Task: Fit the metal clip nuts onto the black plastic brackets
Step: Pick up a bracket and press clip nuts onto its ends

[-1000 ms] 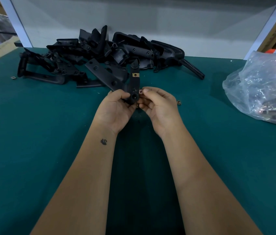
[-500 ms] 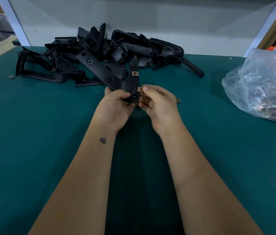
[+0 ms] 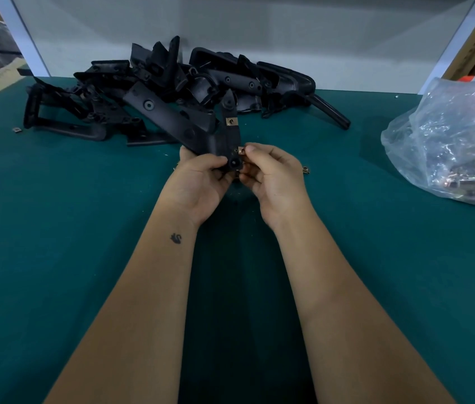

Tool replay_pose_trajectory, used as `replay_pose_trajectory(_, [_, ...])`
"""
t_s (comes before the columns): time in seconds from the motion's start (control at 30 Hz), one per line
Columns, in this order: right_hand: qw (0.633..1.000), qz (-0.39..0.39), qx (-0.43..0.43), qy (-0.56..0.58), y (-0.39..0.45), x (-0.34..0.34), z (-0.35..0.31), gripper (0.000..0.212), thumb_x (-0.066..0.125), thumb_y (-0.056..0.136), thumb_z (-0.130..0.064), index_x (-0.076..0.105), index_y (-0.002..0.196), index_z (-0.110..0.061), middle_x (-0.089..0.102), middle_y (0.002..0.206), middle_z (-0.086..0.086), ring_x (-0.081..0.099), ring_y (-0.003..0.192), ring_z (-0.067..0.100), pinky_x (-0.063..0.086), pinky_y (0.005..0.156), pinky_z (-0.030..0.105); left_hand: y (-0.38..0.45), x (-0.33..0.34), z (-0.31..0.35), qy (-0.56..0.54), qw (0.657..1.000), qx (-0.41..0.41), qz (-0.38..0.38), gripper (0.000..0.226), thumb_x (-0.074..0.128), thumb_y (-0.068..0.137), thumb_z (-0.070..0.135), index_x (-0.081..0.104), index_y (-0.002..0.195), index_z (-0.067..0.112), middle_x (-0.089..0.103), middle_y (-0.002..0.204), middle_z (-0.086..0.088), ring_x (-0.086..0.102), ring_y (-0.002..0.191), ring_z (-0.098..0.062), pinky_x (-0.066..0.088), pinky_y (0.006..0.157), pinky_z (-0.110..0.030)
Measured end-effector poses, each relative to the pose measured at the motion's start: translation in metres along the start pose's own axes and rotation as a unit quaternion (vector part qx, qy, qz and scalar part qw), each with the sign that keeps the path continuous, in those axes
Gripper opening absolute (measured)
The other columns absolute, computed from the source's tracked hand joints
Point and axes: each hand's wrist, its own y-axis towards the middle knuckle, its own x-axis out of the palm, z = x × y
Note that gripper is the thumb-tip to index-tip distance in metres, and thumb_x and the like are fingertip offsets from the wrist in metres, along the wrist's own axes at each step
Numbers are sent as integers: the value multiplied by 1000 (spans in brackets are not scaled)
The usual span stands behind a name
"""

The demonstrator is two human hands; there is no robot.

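Note:
My left hand [image 3: 201, 185] grips the lower end of a black plastic bracket [image 3: 172, 118] held up over the green table. One brass-coloured clip nut [image 3: 231, 121] sits on the bracket's upright arm. My right hand [image 3: 274, 179] pinches a second clip nut [image 3: 241, 150] between thumb and forefinger, right against the bracket's edge just above my left thumb. How far this nut sits on the bracket is hidden by my fingers.
A heap of black brackets [image 3: 108, 91] lies at the back of the green table [image 3: 70, 214]. A clear plastic bag of clip nuts [image 3: 449, 141] sits at the right. Loose nuts lie at the far left [image 3: 16, 129] and beside my right hand [image 3: 305, 170].
Both hands have lifted the bracket slightly away from me. The right hand keeps the clip nut pressed at the bracket's edge.

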Motion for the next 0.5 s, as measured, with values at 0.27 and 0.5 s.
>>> replay_pose_trajectory(0.27, [994,39,-74,-65,1,2,5,11,75,82,-4,70,90,-11,70,77,-6,65,69,-1,50,63,14,1,2,-8,84,996,37,2,47,41,92,-22,37,118,17,59,125,-18,61,114,-30,53,97,-38])
replay_pose_trajectory(0.5, [981,60,-118,-143,0,10,14,21,80,77,-6,69,94,-14,70,86,-4,64,75,-3,52,71,14,3,4,-11,96,993,65,34,55,42,87,-26,41,116,21,65,111,-11,65,102,-22,57,89,-31])
